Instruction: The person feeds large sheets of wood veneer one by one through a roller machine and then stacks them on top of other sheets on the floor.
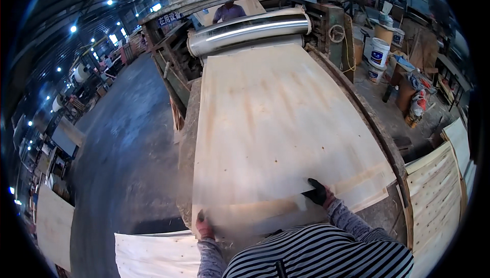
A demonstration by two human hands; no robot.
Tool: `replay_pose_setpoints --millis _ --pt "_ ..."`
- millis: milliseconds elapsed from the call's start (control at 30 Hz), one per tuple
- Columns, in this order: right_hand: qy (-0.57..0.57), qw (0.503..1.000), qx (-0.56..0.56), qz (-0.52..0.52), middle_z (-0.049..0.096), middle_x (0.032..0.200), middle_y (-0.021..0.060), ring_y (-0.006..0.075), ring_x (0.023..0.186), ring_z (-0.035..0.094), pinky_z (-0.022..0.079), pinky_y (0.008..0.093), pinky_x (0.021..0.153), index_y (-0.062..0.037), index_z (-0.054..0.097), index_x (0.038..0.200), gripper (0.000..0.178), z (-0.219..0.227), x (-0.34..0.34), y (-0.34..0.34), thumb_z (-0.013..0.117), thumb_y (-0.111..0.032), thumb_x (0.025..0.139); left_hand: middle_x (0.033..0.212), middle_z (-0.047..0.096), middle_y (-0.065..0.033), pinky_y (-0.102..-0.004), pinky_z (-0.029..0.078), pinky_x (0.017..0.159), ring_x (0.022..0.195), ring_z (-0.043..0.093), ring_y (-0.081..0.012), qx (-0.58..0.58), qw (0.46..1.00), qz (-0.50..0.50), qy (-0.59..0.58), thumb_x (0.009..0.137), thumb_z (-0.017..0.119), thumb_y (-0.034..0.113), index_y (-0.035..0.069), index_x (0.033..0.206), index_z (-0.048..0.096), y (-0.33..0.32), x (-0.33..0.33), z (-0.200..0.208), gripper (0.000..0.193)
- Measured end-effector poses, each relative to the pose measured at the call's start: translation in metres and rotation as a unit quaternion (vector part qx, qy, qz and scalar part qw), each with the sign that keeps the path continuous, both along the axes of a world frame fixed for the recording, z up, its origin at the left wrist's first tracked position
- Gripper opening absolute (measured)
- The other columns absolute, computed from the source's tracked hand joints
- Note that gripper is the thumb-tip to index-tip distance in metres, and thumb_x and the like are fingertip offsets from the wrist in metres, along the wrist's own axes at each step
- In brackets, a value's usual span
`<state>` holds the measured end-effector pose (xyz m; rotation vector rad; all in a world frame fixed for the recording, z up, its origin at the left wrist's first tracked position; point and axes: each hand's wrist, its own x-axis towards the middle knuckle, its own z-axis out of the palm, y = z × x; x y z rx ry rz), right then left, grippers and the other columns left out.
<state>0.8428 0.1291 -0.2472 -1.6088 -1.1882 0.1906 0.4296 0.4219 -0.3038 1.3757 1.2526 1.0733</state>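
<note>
Wood sheet (pixel 286 125), long axis forward, toward metal roller (pixel 250 32)

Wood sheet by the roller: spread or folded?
Spread: the sheet reaches from near the roller to the left hand, no fold visible.

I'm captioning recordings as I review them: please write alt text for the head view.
A person's left grip and right grip are at the near end of a pale wood sheet, which extends toward a shiny metal roller. Beyond the roller is a co-worker in purple.
</note>
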Motion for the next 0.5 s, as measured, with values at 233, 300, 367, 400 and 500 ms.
replay_pose_setpoints --millis 233,300,367,400,500 --pt "0.464 0.883 0.041 0.055 0.061 0.101 0.014 0.0188 0.09 0.059 0.048 0.031 0.078 -0.0017 0.049 0.116 0.049 -0.132 0.048 0.012 0.07 -0.01 0.073 0.102 0.06 -0.0075 -0.0253 0.044 0.082 0.089 0.056 -0.0151 -0.005 0.999 -0.002 -0.044 0.079 0.065 0.015 -0.002 0.112 0.054 0.001 0.012 -0.004 0.039" --pt "0.451 0.89 0.042 0.055 0.061 0.101 0.014 0.0184 0.09 0.059 0.048 0.0309 0.078 -0.0018 0.049 0.115 0.047 -0.129 0.044 0.016 0.07 -0.01 0.074 0.102 0.061 -0.0072 -0.0253 0.044 0.081 0.089 0.056 -0.015 -0.004 0.999 0.001 -0.045 0.079 0.065 0.015 -0.002 0.112 0.054 0.002 0.006 -0.005 0.039" --pt "0.44 0.895 0.043 0.052 0.061 0.101 0.014 0.0182 0.089 0.059 0.048 0.0308 0.078 -0.0019 0.05 0.115 0.046 -0.119 0.041 0.016 0.069 -0.009 0.074 0.102 0.061 -0.007 -0.0252 0.045 0.08 0.088 0.056 -0.0149 -0.004 0.999 0.0 -0.048 0.079 0.065 0.015 -0.002 0.112 0.055 0.002 0.007 -0.005 0.038" --pt "0.435 0.898 0.045 0.046 0.061 0.101 0.014 0.0181 0.089 0.059 0.048 0.0307 0.078 -0.0019 0.05 0.115 0.045 -0.112 0.041 0.013 0.069 -0.009 0.074 0.102 0.061 -0.0072 -0.0253 0.045 0.08 0.088 0.056 -0.015 -0.008 0.998 -0.008 -0.057 0.079 0.066 0.015 -0.002 0.111 0.055 0.0 0.015 -0.001 0.038" --pt "0.451 0.884 0.068 0.104 0.061 0.1 0.014 0.0188 0.087 0.06 0.049 0.0309 0.08 -0.0015 0.049 0.115 0.043 -0.008 -0.005 0.027 0.066 -0.005 0.076 0.102 0.061 -0.0075 -0.0258 0.045 0.08 0.088 0.056 -0.0152 -0.012 0.998 0.013 -0.064 0.078 0.067 0.016 -0.001 0.111 0.055 0.007 -0.023 -0.022 0.038"
